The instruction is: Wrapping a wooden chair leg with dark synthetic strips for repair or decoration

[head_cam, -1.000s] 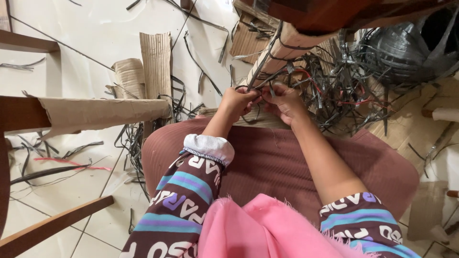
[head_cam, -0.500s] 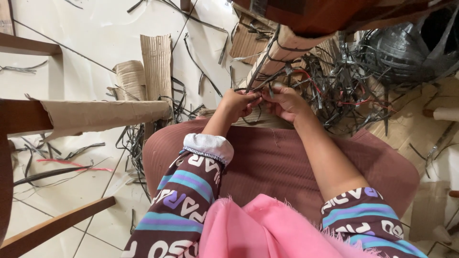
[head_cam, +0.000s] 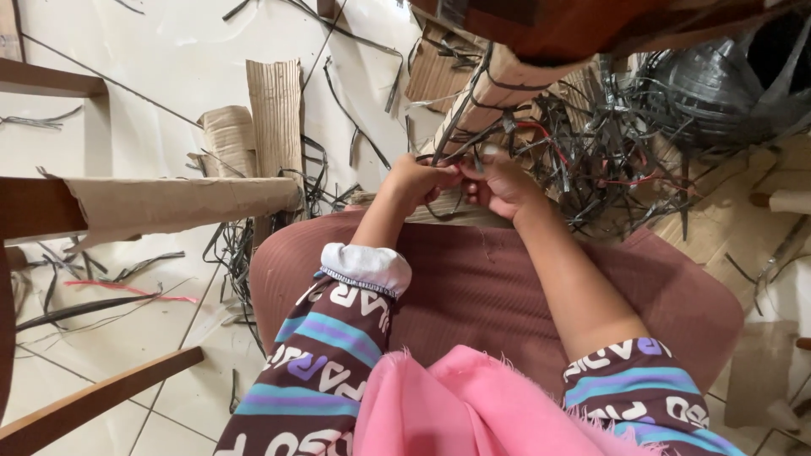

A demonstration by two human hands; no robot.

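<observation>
left hand (head_cam: 414, 181) grip pinching thin dark plastic strap (head_cam: 446, 135) | right hand (head_cam: 498, 181) grip pinching same strap, upper centre | better kept taut against cardboard-wrapped wooden leg (head_cam: 498, 84)

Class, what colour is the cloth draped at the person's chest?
Pink cloth, clearest in the head view.

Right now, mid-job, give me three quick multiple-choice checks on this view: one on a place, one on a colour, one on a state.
1. Where do the hands meet?
A. above the knees, at the strap tangle
B. on the floor tiles
C. on the left wooden rail

2. What colour is the cloth at the bottom edge?
A. green
B. pink
C. white

3. How are the hands?
A. both pinching dark strap
B. both flat and open
C. one hanging free

A: left hand and right hand touch by the strap tangle.
B: the cloth is pink.
A: both hands' fingers close on dark strap.
</observation>
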